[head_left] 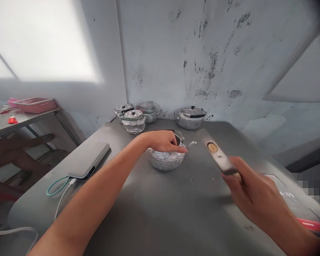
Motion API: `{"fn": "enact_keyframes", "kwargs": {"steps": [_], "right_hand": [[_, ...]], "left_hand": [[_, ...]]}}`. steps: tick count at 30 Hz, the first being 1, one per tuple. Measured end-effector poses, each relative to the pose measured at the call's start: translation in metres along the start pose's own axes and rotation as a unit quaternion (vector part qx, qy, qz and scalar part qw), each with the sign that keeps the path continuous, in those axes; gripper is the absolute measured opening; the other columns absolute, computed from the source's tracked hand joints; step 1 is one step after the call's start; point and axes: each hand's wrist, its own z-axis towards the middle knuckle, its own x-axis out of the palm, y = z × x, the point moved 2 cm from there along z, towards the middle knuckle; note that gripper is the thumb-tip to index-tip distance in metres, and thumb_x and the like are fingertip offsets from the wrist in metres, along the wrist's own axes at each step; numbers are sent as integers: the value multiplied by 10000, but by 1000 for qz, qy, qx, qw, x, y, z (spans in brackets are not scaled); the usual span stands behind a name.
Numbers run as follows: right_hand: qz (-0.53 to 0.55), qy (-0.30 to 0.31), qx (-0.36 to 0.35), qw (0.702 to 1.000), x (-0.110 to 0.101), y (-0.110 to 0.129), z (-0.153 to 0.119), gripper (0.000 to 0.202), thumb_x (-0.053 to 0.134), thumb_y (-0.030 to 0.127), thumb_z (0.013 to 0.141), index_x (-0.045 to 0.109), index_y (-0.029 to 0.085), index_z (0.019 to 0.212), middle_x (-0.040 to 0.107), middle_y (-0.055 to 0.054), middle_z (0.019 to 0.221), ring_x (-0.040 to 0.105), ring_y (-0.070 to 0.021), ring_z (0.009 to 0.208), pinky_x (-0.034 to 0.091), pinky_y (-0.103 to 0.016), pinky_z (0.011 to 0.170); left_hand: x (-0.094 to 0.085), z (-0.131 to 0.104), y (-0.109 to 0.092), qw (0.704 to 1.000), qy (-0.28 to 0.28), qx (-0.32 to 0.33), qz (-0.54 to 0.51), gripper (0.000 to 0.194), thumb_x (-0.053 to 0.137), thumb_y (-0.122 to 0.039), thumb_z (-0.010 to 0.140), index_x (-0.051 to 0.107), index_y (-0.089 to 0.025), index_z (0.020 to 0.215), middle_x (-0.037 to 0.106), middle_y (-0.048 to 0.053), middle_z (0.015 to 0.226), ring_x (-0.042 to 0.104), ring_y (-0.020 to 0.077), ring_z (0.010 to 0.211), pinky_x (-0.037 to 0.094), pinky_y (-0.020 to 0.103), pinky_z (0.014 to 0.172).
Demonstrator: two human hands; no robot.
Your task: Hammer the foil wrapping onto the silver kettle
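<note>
A small, crinkled silver pot [166, 163] that looks wrapped in foil sits mid-table. Over its top lies my left hand [164, 141], fingers bent down on it and the index finger stretched to the right; its hold underneath is partly hidden. A short pale tip [193, 143] sticks out at the pot's right side. My right hand [252, 188] grips a hammer [216, 151], raised above the table to the right of the pot and apart from it. The hammer's head is blurred, and a round wooden end shows in its eye.
Several similar lidded pots [133, 122] stand at the back left, and another pot [190, 119] at the back right. A grey power bank [90, 161] with cables lies left. Beyond it, a side table holds a pink basket [37, 105]. A lit screen [288, 195] lies behind my right wrist.
</note>
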Motion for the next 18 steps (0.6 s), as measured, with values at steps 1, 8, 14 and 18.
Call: {"fn": "enact_keyframes", "kwargs": {"steps": [1, 8, 14, 18], "right_hand": [[-18, -1, -7, 1000, 0, 1, 1, 186, 403, 409, 989, 515, 261, 1004, 511, 52, 637, 462, -112, 494, 374, -222, 499], [-48, 6, -129, 990, 19, 5, 2, 278, 421, 385, 979, 430, 239, 743, 464, 60, 536, 417, -100, 427, 309, -222, 467], [-143, -3, -163, 976, 32, -4, 3, 374, 438, 472, 978, 402, 241, 685, 489, 51, 526, 433, -111, 426, 279, -237, 476], [-168, -7, -175, 970, 36, -5, 3, 350, 439, 457, 982, 434, 233, 713, 520, 40, 566, 476, -121, 450, 292, -245, 497]], "left_hand": [[0, 0, 0, 1000, -3, 6, 1, 554, 537, -574, 859, 252, -207, 558, 226, -33, 578, 178, 118, 498, 167, 306, 499], [1, 3, 1, 1000, -13, -10, 23, 592, 443, -628, 917, 239, -206, 556, 243, -33, 556, 182, 122, 488, 166, 310, 513], [0, 1, -6, 999, -17, -33, 17, 596, 447, -591, 938, 210, -205, 551, 235, -34, 545, 176, 117, 474, 156, 313, 516], [-1, 0, -7, 1000, 3, -25, 12, 593, 449, -574, 945, 214, -204, 546, 233, -35, 551, 173, 117, 476, 162, 314, 516]]}}
